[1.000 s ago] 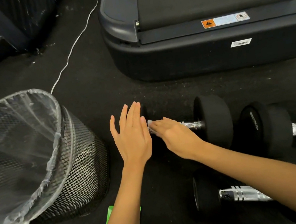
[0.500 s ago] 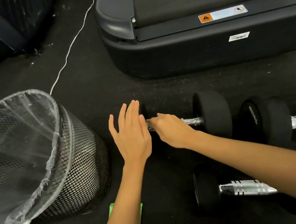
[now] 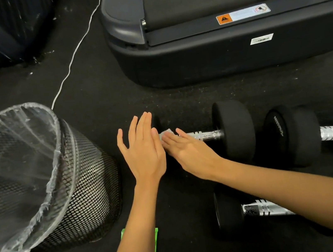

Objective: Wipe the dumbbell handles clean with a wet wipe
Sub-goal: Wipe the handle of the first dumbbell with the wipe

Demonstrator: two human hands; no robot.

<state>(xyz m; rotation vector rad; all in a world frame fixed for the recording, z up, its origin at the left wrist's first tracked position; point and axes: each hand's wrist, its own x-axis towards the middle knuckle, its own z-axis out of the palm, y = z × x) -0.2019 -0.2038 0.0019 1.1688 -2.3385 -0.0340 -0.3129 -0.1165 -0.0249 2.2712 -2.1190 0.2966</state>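
Note:
A black dumbbell (image 3: 235, 128) lies on the floor, its chrome handle (image 3: 206, 135) partly bare. My left hand (image 3: 143, 151) rests flat, fingers straight, over the dumbbell's left head and hides it. My right hand (image 3: 191, 152) lies on the left part of the handle, pressing a white wet wipe (image 3: 165, 133) onto it; only a corner of the wipe shows past the fingertips. A second dumbbell (image 3: 293, 134) lies to the right, and a third dumbbell (image 3: 227, 212) lies nearer me under my right forearm.
A black mesh bin (image 3: 87, 182) with a clear liner tilts at the left, close to my left arm. A treadmill base (image 3: 215, 57) fills the far side. A white cable (image 3: 71, 56) runs across the floor. A green packet (image 3: 155, 245) lies under my left forearm.
My right hand's fingers have flattened out over the handle's left end, and the wipe's corner now shows. My left hand has stayed on the dumbbell head.

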